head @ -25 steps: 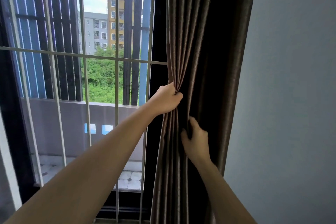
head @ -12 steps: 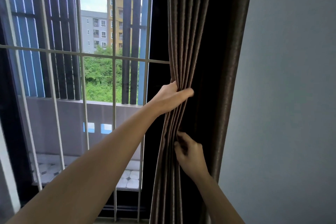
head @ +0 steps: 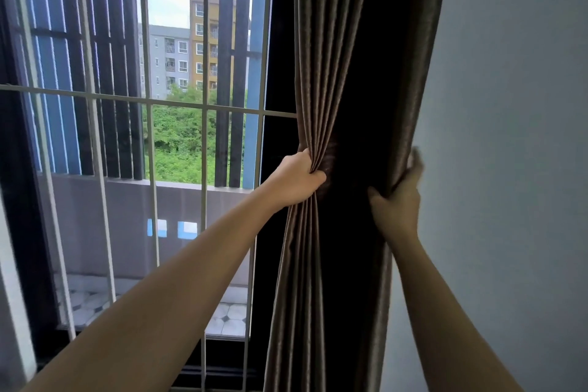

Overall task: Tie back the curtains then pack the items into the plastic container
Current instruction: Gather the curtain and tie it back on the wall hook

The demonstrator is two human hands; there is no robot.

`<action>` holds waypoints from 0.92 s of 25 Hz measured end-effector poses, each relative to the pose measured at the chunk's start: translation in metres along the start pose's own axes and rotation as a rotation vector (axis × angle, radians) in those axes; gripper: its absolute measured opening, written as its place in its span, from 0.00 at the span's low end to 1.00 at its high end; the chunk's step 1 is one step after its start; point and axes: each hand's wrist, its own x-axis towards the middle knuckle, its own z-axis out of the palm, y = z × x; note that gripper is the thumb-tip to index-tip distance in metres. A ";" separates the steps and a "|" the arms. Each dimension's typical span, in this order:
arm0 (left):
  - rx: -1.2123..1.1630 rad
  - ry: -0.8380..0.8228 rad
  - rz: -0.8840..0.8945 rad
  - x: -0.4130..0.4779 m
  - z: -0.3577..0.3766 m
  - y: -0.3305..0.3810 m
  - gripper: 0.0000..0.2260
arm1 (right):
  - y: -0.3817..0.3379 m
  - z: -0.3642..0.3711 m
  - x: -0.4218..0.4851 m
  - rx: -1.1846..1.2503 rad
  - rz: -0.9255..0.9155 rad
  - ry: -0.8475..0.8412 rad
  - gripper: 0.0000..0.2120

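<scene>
A dark brown pleated curtain [head: 334, 41] hangs gathered against the right side of the window, next to a grey wall. My left hand [head: 294, 180] is clenched around the folds of its left edge at mid height. My right hand [head: 397, 197] grips the curtain's right edge by the wall, thumb on the near side, its fingers blurred behind the fabric. Between the two hands the cloth falls in a deep dark fold. No tie-back or plastic container is in view.
A white metal window grille [head: 203, 108] fills the left half, with a balcony wall and tiled floor [head: 229, 318] beyond it. A plain grey wall [head: 515, 137] runs along the right. The dark window frame [head: 276, 73] stands just left of the curtain.
My right hand has risen and shifted right from the middle folds to the curtain's wall-side edge. My left hand has closed tighter on the left folds.
</scene>
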 end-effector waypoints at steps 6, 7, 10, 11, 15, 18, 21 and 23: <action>0.007 0.011 0.035 0.003 0.004 -0.007 0.12 | 0.038 0.025 -0.045 -0.111 -0.098 -0.600 0.37; 0.012 0.012 0.036 0.003 0.004 -0.007 0.12 | 0.043 0.028 -0.053 -0.103 -0.101 -0.644 0.37; 0.013 -0.008 0.036 0.004 0.005 -0.007 0.12 | 0.055 0.034 -0.062 -0.047 -0.115 -0.688 0.40; 0.013 -0.010 0.037 0.004 0.006 -0.006 0.12 | 0.056 0.035 -0.063 -0.033 -0.112 -0.698 0.41; 0.010 -0.013 0.011 0.007 0.009 -0.006 0.15 | 0.052 0.041 -0.066 0.042 -0.125 -0.769 0.41; -0.023 0.034 -0.003 0.001 0.017 0.000 0.15 | 0.049 0.049 -0.078 0.155 -0.095 -0.797 0.32; 0.073 0.140 0.028 -0.001 0.023 0.003 0.16 | 0.057 0.057 -0.098 0.261 -0.049 -0.731 0.26; 0.055 0.167 -0.013 -0.001 0.023 0.004 0.05 | 0.055 0.061 -0.098 0.292 0.028 -0.580 0.31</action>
